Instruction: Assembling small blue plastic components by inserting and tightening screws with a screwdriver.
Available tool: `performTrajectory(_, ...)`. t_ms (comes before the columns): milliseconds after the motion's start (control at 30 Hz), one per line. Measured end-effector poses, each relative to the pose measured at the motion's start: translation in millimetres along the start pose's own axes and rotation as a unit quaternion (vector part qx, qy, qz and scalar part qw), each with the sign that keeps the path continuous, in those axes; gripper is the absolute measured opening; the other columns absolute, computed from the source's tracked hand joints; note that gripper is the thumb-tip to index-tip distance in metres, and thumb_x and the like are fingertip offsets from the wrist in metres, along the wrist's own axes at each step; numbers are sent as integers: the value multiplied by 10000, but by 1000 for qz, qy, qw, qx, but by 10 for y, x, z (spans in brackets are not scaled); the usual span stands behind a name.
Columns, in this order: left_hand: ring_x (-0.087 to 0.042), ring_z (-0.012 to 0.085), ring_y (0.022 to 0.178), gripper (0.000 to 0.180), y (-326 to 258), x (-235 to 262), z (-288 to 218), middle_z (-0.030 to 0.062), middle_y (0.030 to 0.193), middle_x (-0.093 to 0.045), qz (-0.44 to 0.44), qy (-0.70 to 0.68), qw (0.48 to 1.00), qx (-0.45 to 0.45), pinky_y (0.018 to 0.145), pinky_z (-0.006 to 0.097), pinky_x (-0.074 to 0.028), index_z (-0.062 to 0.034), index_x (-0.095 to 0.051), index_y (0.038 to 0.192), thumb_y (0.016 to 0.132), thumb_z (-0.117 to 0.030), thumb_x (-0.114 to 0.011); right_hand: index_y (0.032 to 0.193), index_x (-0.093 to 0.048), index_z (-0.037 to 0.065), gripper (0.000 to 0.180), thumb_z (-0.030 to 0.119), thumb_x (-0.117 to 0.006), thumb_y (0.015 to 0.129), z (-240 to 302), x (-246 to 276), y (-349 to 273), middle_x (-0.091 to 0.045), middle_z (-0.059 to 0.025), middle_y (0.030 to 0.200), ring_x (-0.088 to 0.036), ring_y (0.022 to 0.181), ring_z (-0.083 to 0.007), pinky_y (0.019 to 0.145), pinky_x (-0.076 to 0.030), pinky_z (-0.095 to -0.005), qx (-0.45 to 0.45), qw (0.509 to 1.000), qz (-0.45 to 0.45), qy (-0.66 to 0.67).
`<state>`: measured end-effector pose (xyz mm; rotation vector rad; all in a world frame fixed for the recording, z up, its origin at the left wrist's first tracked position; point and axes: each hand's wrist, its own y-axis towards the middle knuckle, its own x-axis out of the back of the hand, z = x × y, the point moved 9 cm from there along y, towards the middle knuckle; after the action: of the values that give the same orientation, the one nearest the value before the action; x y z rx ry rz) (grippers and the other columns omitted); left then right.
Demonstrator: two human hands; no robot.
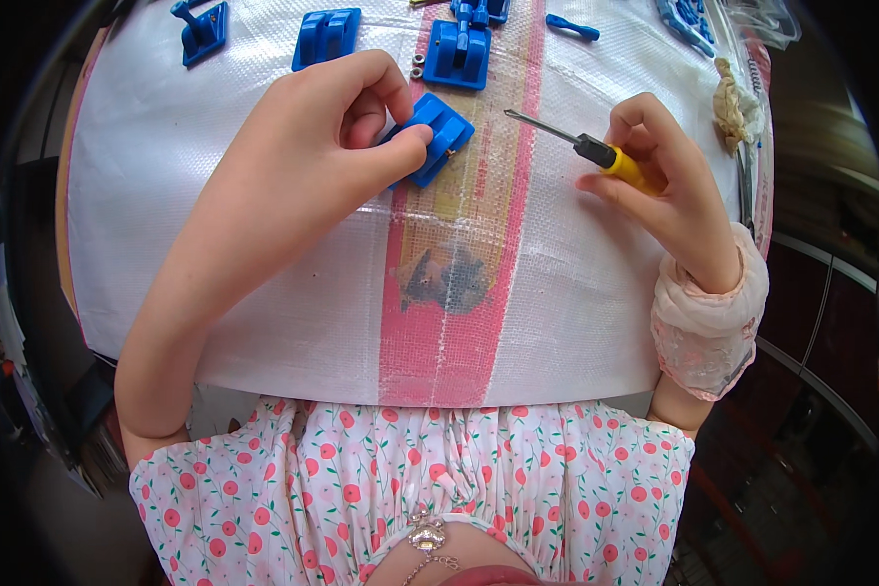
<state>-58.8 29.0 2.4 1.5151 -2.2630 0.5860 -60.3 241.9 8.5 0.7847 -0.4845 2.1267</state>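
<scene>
My left hand (327,137) pinches a blue plastic bracket (445,135) between thumb and fingers, just above the white woven sheet. A small brass-coloured screw (451,153) sticks out of the bracket's right side. To the right, my right hand (669,166) is closed round the yellow handle of a screwdriver (596,150). Its metal shaft points up and left toward the bracket, with the tip well apart from it. My left fingers hide part of the bracket.
Farther back stand more blue parts: a bracket (326,39), a lever piece (203,33) and an assembled piece (457,57). Small metal nuts (417,66) lie beside that assembly. A blue handle (572,27) and a crumpled tan wad (729,105) lie to the right.
</scene>
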Motion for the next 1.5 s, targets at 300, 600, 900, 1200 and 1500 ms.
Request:
performTrajectory(300,-362,24,622,175,-40,-4,40,-53,668,-404,-14,20,1000,3,543,219,-301,-12,-547,861,900,-133,-668,1081,-543,16,323,-63,-698,810,271,-63,18,-594,-67,929,-616,840,-141,793,-508,-232,32,999,29,21)
performTrajectory(600,-344,41,615,204,-72,19,-19,-35,653,-396,-43,57,997,-9,537,235,-296,-9,-531,843,918,-154,-654,975,-669,23,311,-37,-816,707,438,9,44,-683,-108,883,-659,791,-222,678,-539,-271,142,973,-63,-170)
performTrajectory(900,-368,39,629,218,-83,25,26,-34,671,-418,-40,44,998,4,552,221,-310,-17,-528,837,933,-175,-644,995,-673,24,314,-43,-803,717,464,-52,54,-676,-106,864,-652,772,-220,664,-527,-272,145,974,-49,-169)
performTrajectory(1200,-391,34,661,220,-63,23,31,-27,714,-455,-26,47,998,17,574,207,-329,-19,-536,845,938,-185,-647,1012,-672,14,301,-16,-797,740,466,-42,30,-671,-104,856,-649,761,-216,650,-513,-263,145,976,-58,-150)
performTrajectory(1500,-415,25,659,211,-54,28,30,-34,716,-474,-35,29,999,9,575,193,-346,-19,-546,848,934,-177,-658,1023,-672,9,276,24,-788,773,523,-55,51,-636,-100,879,-646,749,-197,622,-506,-251,162,974,-63,-144)
